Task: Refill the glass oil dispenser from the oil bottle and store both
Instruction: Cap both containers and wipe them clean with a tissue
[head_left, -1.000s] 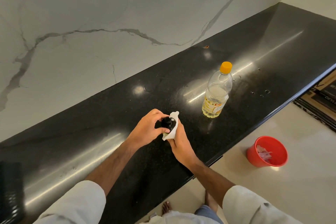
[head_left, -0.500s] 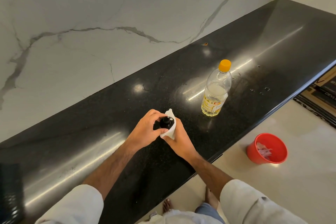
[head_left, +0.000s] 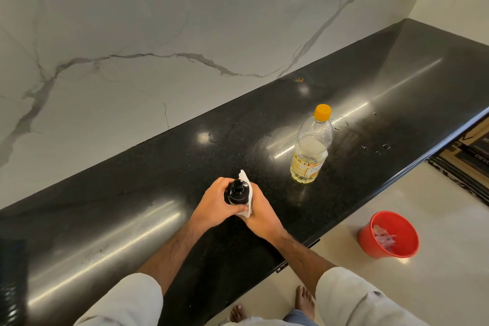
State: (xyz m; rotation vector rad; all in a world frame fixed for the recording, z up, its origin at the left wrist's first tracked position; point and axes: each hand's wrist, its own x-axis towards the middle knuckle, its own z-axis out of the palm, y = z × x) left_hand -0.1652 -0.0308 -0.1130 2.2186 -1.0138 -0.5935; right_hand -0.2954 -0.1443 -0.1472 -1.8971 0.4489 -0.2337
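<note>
The glass oil dispenser (head_left: 237,192), with its black cap on, stands on the black counter (head_left: 370,92) near the front edge. My left hand (head_left: 215,204) wraps around its left side. My right hand (head_left: 260,213) presses a white tissue (head_left: 246,193) against its right side. The oil bottle (head_left: 312,145), clear plastic with a yellow cap and a yellow label, stands upright further right on the counter, about a third full of pale oil. Neither hand touches the bottle.
A white marble wall (head_left: 158,34) backs the counter. A red bucket (head_left: 389,234) with scraps inside sits on the floor to the right, below the counter edge. A few droplets (head_left: 381,147) lie on the counter right of the bottle. My bare feet (head_left: 304,302) show below.
The tissue in my right hand has slid down from around the dispenser's cap to its side. Both hands stay on the dispenser; the bottle has not moved.
</note>
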